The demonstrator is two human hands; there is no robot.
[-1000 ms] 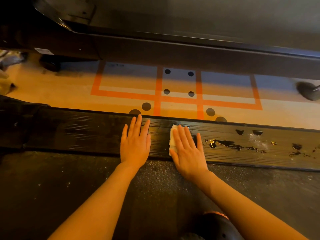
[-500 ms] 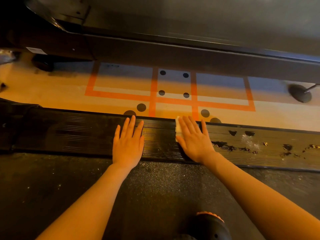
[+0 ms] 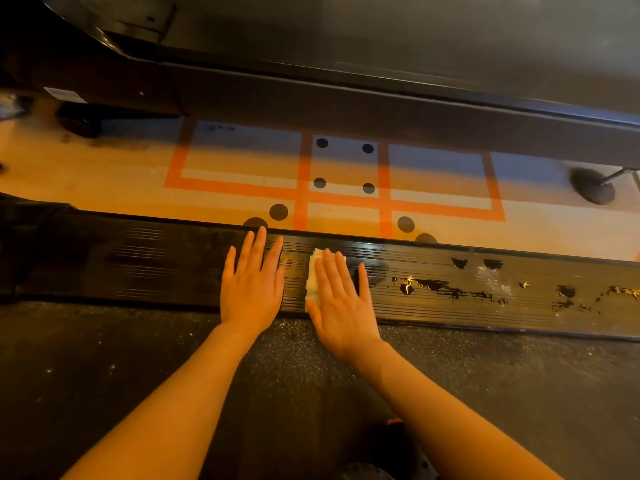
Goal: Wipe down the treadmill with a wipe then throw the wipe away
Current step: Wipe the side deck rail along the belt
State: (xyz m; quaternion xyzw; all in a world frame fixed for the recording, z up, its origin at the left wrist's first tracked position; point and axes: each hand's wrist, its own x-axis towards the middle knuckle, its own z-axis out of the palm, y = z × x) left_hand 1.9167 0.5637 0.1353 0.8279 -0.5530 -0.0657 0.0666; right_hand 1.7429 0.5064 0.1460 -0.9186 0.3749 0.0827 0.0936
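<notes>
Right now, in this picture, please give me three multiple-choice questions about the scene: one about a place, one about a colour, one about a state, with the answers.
1. Where is the wipe?
A. On the orange-taped floor
B. Under the right hand on the side rail
C. Under the left hand

2. What colour are the tape lines on the floor?
A. Orange
B. Green
C. White

3. How does the left hand lie?
A. Closed into a fist
B. Pinching the wipe
C. Flat, with straight fingers, on the rail

Answers:
1 B, white edges show beside and above the right hand's fingers.
2 A, the grid beyond the rail is orange.
3 C, its fingers are spread flat on the dark ribbed surface.
</notes>
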